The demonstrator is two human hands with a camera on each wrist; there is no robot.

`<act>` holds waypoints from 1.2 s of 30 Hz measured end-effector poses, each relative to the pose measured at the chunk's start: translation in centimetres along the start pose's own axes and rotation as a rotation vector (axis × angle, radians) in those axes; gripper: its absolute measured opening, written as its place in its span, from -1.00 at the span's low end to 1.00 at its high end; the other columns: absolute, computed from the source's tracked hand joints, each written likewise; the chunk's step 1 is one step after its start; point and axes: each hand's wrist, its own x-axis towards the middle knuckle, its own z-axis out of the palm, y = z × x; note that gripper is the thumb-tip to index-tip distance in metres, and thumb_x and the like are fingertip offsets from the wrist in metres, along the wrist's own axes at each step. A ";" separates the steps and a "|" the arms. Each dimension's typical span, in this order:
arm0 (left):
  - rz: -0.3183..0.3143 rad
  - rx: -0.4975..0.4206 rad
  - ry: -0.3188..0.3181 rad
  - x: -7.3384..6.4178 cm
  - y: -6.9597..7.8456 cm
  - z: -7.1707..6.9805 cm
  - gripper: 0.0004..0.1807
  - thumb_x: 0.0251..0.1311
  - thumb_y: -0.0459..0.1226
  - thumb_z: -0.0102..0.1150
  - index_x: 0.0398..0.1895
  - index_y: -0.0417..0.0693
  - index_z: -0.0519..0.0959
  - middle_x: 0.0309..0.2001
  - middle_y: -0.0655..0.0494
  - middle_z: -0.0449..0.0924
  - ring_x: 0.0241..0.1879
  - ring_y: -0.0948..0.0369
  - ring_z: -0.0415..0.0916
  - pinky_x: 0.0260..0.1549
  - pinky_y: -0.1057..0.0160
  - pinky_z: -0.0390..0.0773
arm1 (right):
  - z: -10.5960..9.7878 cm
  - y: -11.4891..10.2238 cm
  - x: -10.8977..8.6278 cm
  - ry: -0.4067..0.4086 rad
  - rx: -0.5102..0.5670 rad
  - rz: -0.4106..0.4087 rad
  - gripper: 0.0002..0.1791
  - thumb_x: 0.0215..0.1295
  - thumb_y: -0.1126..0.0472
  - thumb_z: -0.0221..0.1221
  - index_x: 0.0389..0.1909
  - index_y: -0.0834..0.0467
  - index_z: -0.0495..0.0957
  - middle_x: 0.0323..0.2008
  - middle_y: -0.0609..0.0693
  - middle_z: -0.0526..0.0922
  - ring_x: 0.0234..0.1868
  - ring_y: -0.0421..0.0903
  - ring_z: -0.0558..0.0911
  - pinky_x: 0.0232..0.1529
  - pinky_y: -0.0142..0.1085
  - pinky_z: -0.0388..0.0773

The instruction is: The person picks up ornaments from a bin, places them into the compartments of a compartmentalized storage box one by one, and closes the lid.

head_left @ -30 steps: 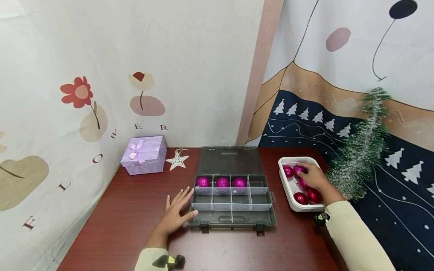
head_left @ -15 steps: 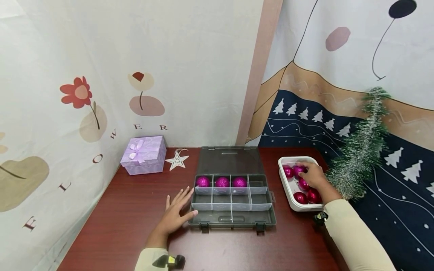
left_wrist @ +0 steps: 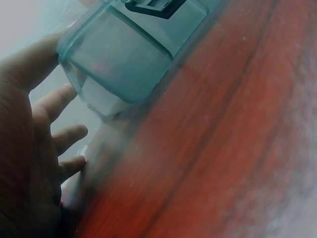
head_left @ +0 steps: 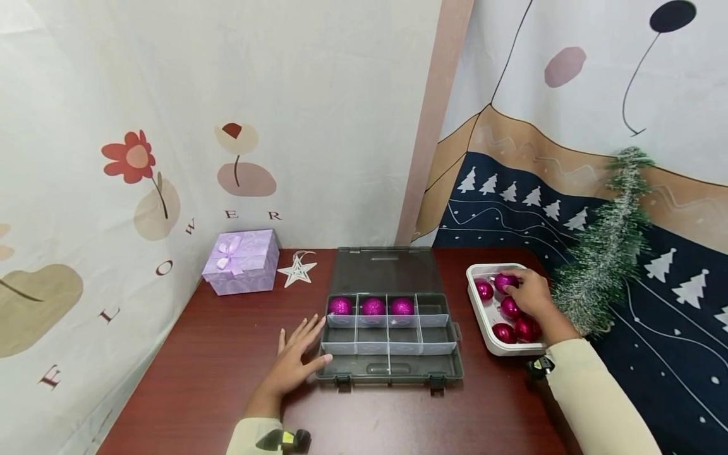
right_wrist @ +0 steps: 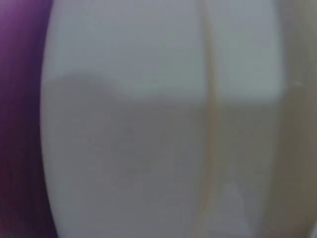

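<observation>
Looks like the picking-up step: right hand (head_left: 533, 294) pinching a glittery purple ball (head_left: 503, 283) in the white tub (head_left: 481, 325), frame right, left hand (head_left: 292, 360) spread, gripping nothing, by the divided box (head_left: 354, 363), so I'd say lift clear next.

The downward head view and close left-wrist view share the box (head_left: 423, 363).

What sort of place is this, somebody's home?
I can't tell whether it's a home. It looks like a table corner set up with Christmas-style decorations: printed backdrops around a dark red table, a frosted green tinsel tree, and shiny baubles.
</observation>
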 end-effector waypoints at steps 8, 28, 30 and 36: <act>-0.025 0.058 -0.024 0.1 0.9 -0.5 -0.07 0.31 0.09 0.40 0.70 0.06 0.33 0.69 -0.24 0.25 0.66 -0.44 0.13 0.45 -0.77 -0.38 | -1.0 -0.8 -0.8 0.064 0.062 -0.006 -0.58 0.50 0.38 0.29 0.33 0.33 0.64 0.38 0.54 0.49 0.24 0.47 0.56 0.34 0.39 0.53; 0.019 -0.004 0.009 -0.3 -1.2 0.6 -0.10 0.34 0.10 0.41 0.72 0.38 0.28 0.71 -0.18 0.24 0.66 -0.45 0.07 0.45 -0.76 -0.45 | -0.3 -3.5 -2.8 0.127 0.266 -0.168 -0.59 0.51 0.35 0.32 0.32 0.29 0.67 0.31 0.36 0.60 0.31 0.22 0.57 0.37 0.23 0.60; 0.014 -0.005 0.007 -0.3 -1.2 0.5 -0.09 0.32 0.09 0.42 0.72 0.35 0.29 0.71 -0.20 0.24 0.66 -0.46 0.06 0.45 -0.76 -0.45 | 0.1 -3.9 -2.9 0.140 0.290 -0.190 -0.60 0.50 0.34 0.34 0.31 0.27 0.69 0.30 0.33 0.62 0.28 0.01 0.56 0.34 -0.10 0.66; -0.026 0.028 -0.024 0.0 0.5 -0.4 -0.07 0.30 0.08 0.41 0.71 0.11 0.33 0.70 -0.22 0.23 0.67 -0.45 0.10 0.45 -0.76 -0.42 | 1.1 -5.0 -3.2 0.121 0.382 -0.214 -0.59 0.51 0.33 0.34 0.33 0.27 0.68 0.32 0.30 0.60 0.19 -0.51 0.37 0.16 -0.78 0.38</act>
